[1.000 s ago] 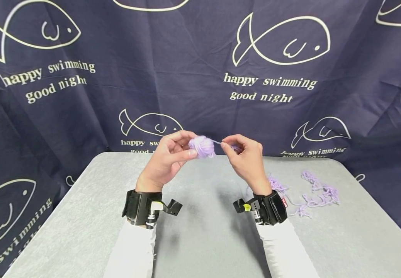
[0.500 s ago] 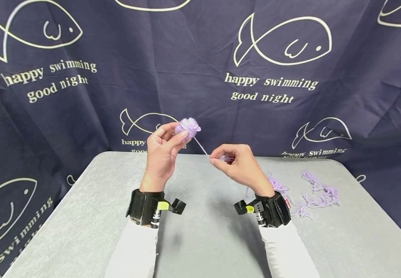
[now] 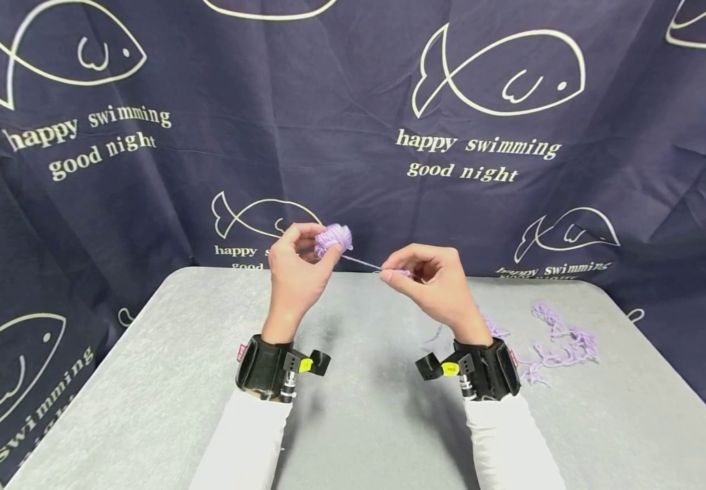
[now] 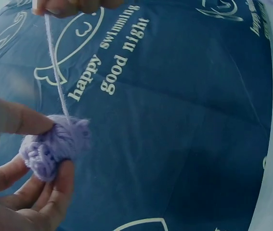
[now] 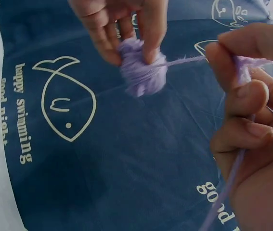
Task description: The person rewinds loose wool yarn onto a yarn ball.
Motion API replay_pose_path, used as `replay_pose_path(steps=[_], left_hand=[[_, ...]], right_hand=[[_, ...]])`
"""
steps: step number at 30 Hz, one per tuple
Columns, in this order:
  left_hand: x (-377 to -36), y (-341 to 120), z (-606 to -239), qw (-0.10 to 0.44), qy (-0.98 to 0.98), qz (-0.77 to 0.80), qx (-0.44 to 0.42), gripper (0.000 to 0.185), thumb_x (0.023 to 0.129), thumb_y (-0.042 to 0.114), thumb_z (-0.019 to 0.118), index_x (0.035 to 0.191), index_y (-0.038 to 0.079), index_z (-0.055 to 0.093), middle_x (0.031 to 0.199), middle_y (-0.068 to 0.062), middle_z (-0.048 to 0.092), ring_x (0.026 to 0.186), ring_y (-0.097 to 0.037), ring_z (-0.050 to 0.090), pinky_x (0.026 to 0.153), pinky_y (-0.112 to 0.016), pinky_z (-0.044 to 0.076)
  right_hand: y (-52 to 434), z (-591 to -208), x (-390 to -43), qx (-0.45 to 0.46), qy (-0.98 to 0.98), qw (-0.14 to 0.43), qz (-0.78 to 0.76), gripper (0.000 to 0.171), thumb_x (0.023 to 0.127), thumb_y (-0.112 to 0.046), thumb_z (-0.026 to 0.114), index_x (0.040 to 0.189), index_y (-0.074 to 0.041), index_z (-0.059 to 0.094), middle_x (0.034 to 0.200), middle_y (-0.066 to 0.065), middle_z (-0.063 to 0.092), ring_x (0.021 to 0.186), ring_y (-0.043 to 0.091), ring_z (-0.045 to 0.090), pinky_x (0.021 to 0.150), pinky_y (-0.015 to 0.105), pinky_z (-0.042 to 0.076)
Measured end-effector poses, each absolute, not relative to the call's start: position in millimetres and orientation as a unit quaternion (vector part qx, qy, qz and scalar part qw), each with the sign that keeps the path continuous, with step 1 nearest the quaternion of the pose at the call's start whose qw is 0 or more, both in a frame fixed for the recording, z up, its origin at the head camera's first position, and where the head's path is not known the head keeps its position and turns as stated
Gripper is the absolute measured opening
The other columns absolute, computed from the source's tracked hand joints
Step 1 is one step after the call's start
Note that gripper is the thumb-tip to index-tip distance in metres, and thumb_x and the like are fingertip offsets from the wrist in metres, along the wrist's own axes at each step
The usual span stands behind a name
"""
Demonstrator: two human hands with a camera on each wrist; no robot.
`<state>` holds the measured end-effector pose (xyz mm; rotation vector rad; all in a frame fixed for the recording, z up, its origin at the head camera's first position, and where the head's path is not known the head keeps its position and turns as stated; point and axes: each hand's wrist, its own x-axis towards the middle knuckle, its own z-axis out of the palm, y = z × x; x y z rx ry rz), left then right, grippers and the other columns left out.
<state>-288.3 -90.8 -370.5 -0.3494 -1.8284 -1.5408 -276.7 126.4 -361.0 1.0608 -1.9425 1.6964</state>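
Head view: the left hand (image 3: 298, 275) pinches the yarn ball (image 3: 333, 238) before the curtain (image 3: 353, 150), its straight strand (image 3: 362, 262) slanting right and slightly down to the right hand (image 3: 435, 286), which pinches it.

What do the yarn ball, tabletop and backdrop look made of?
Yarn ball: soft spun yarn, matte; fuzzy wound strands show, but wool or acrylic is unclear.
Tabletop: pale grey, low sheen, faintly mottled; possibly laminate or a cloth cover, can't tell.
Backdrop: likely thin woven fabric, matte; it creases and hangs in folds.
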Motion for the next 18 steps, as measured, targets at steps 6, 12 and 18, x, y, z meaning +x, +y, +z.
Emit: replay_pose_path(steps=[6,12,18], left_hand=[[-287.1,-91.8,-372.5,0.33,-0.785,-0.504,-0.145,0.025,0.075,0.005,0.077,0.099,0.002,0.071,0.091,-0.011,0.071,0.077,-0.022,0.067,0.068,-0.03,0.052],[-286.4,-93.4,-372.4,0.243,-0.84,-0.455,-0.168,0.022,0.074,0.007,0.076,0.095,0.004,0.071,0.085,-0.008,0.072,0.076,-0.022,0.067,0.071,-0.034,0.051],[-285.0,-95.6,-371.1,0.131,-0.882,-0.4,-0.21,0.02,0.074,0.006,0.075,0.093,0.005,0.071,0.083,-0.003,0.07,0.075,-0.017,0.065,0.071,-0.033,0.052]], right_hand=[[128.6,-358.4,-275.6,0.344,-0.646,0.191,0.654,0.02,0.083,0.009,0.074,0.086,-0.011,0.076,0.071,0.003,0.065,0.054,0.009,0.044,0.046,0.022,0.034],[128.4,-357.0,-278.6,0.317,-0.571,0.195,0.731,0.013,0.084,0.012,0.069,0.085,0.0,0.073,0.071,0.004,0.069,0.048,0.01,0.042,0.043,0.021,0.029],[129.2,-354.9,-280.4,0.262,-0.5,0.167,0.808,0.024,0.087,0.015,0.061,0.083,-0.006,0.074,0.073,0.005,0.071,0.051,0.01,0.047,0.045,0.018,0.027]])
